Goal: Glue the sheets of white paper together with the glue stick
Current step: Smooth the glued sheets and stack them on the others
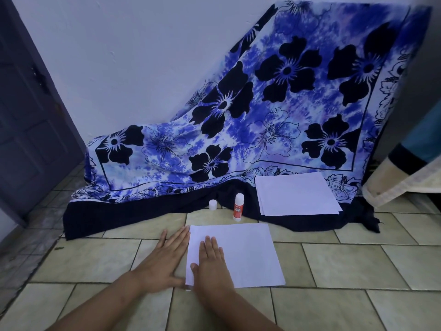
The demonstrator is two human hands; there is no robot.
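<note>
Two bare forearms showing, no sleeves reaching into view. Left hand and right hand wearing no gloves, rings, watch or bands. Fingernails looking short, unpainted. Rest of body staying out of frame.

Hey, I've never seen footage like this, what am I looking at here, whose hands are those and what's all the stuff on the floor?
There is no machine: one camera worn on a person's head looks down at their own bare hands. The left hand lies flat on the tiled floor at the edge of a white sheet; the right hand presses flat on that sheet. Neither holds anything. Behind stand a glue stick and, apart from it, its small white cap. A stack of white paper rests on a blue flowered cloth.
</note>
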